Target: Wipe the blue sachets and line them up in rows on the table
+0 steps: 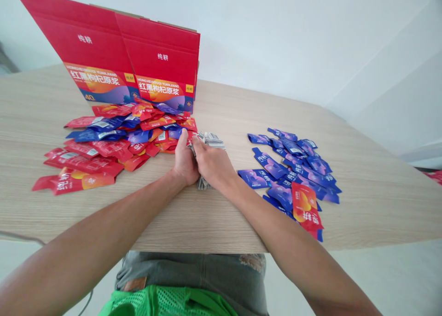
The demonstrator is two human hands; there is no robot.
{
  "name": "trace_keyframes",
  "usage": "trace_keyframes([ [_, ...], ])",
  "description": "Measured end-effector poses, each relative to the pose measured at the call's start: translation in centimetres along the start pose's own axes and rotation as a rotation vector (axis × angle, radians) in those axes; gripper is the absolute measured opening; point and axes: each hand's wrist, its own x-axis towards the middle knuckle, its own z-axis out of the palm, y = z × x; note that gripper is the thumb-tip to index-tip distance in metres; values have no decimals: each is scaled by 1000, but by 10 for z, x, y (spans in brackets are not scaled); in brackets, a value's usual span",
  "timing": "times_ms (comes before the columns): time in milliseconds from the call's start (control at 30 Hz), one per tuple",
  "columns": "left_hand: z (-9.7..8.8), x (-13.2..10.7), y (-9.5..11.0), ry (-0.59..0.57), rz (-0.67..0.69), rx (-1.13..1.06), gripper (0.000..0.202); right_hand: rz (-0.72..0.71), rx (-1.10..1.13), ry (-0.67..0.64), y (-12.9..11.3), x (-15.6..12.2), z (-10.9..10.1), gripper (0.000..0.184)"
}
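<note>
Over the middle of the table, my left hand (186,161) and my right hand (213,163) are pressed close together. Between them is a crumpled grey-and-white striped cloth (214,141), which both hands grip. Its ends stick out above and below my right hand; the rest is hidden by my fingers. Just left of my hands lies a loose pile of red pouches (112,149) mixed with blue pouches (105,135). To the right, beyond my right wrist, a spread of blue-purple pouches (271,164) has one red-orange pouch (306,207) on top near its front.
A red printed carton (157,42) with raised panels stands at the back left, behind the mixed pile. The pale wood table (226,99) meets a white wall behind. A cable (22,237) hangs past the table's front left edge.
</note>
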Motion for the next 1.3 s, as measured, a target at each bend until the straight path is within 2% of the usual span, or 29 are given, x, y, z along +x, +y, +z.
trace_keyframes([
  [100, 4, -1, 0, -2, 19, -24, 66, 26, 105, 49, 4, 1, -1, 55],
  [267, 5, 2, 0, -58, 24, -51, 68, 88, 356, 305, 19, 3, 0, 49],
  [367, 4, 4, 0, -77, 8, -45, 69, 130, 375, 374, 28, 6, -1, 45],
  [533, 1, 7, -1, -78, -7, -46, 70, 153, 216, 239, 38, 7, -9, 34],
  [633, 2, 7, -1, -68, -10, -53, 70, 148, 235, 182, 42, 6, -12, 32],
  [700, 2, 6, -1, -53, -6, -57, 69, 107, 351, 188, 43, 7, -12, 28],
  [767, 4, 5, -1, -51, 1, -64, 68, 119, 572, 222, 43, 10, -11, 23],
  [933, 4, 5, -8, -89, -3, -97, 67, 431, 1213, 297, 31, 27, -13, 18],
  [1000, 4, 7, -10, -87, 4, -105, 67, 471, 1362, 273, 24, 39, -19, 12],
  [1067, 4, 8, -12, -65, 19, -123, 65, 470, 1435, 191, 15, 54, -24, 10],
  [1133, 5, 8, -13, -47, 30, -153, 62, 472, 1438, 110, 3, 70, -28, 17],
  [1300, 5, 7, -12, -55, -13, -191, 68, 493, 1356, 63, -32, 116, -26, 26],
])
